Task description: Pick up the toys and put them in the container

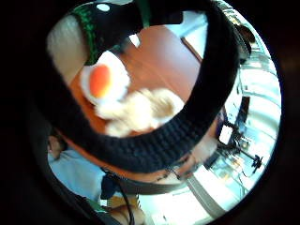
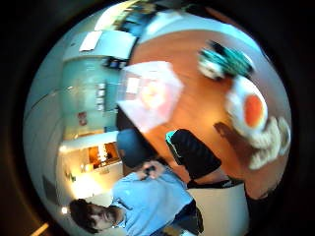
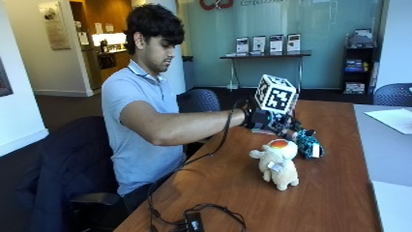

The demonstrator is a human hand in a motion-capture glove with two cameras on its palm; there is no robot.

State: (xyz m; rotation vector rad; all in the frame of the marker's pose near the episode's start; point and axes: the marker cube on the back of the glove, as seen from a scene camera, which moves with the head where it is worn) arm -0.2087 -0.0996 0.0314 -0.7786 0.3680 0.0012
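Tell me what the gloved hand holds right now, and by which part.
It cannot be told. In the outside view the gloved right hand is above the table, near the teal toy and the cream plush toy; its fingers are hidden.

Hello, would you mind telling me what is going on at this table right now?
A person seated at a wooden table holds their gloved right hand above a cream plush toy and a teal toy. Both toys lie on the table, not yet picked up. A clear container stands farther along the table.
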